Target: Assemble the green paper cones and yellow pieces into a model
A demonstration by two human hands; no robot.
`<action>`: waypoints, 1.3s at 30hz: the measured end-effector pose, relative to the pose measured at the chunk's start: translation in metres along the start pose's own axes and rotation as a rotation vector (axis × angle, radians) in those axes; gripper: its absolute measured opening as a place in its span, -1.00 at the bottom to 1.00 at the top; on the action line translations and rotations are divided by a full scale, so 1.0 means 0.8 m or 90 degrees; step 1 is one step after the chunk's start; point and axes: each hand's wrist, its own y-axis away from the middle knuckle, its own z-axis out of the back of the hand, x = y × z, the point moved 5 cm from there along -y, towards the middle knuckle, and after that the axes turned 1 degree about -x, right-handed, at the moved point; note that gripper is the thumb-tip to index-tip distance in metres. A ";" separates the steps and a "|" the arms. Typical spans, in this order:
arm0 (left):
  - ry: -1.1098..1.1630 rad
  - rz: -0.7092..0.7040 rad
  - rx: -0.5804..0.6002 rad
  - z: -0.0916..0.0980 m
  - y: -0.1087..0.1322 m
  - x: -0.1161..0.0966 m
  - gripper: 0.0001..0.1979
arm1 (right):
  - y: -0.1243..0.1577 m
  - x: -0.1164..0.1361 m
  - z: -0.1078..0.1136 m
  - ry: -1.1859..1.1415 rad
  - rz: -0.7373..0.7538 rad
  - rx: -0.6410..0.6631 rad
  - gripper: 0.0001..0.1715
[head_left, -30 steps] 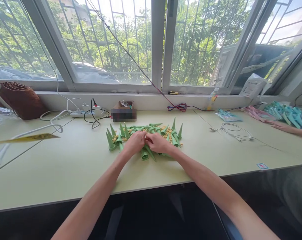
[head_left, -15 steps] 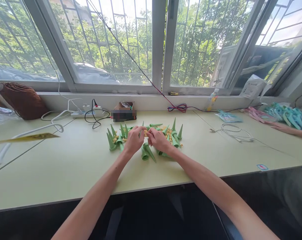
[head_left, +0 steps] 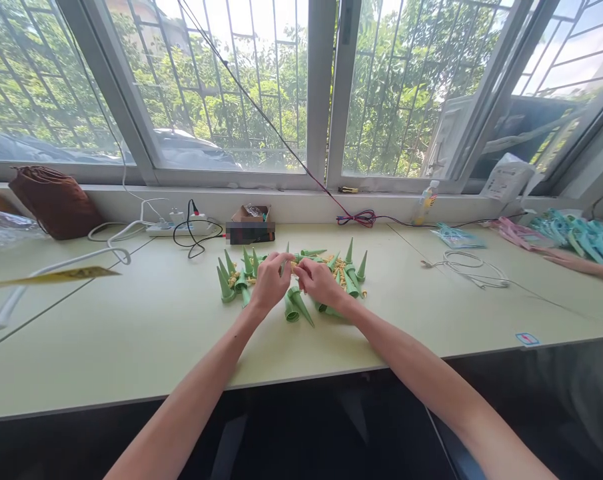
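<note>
Both hands meet over a cluster of green plastic cones and small yellowish pieces on the table. My left hand (head_left: 272,279) is closed, its thumb and forefinger pinched near the fingertips of the other hand. Beside it, my right hand (head_left: 319,283) is also closed, fingers curled in. Something small and yellowish shows between the fingertips, too small to name. Several green cones (head_left: 225,287) stand point up on the left. On the right, more surround a pile of yellowish pieces (head_left: 339,265). In front of the hands, a green cone (head_left: 302,307) lies on its side, its tip towards me.
Behind the cones stands a small cardboard box (head_left: 251,215). A power strip (head_left: 174,229) with cables lies to its left. A coiled white cable (head_left: 476,267) rests on the right, near a bottle (head_left: 425,203) and teal plastic items (head_left: 576,237). Another person's arm (head_left: 598,265) reaches in at far right.
The view has shifted slightly, so everything sits a little further right. Both hands stay together over the cones, with barely any change in the fingers.
</note>
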 end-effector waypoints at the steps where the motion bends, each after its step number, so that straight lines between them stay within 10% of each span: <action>1: 0.001 -0.002 -0.001 0.000 0.000 -0.001 -0.72 | 0.000 -0.001 0.000 0.010 -0.002 -0.003 -0.67; 39: 0.002 0.027 -0.016 0.001 -0.001 0.002 -0.73 | -0.001 -0.002 0.005 0.014 0.001 -0.058 -0.77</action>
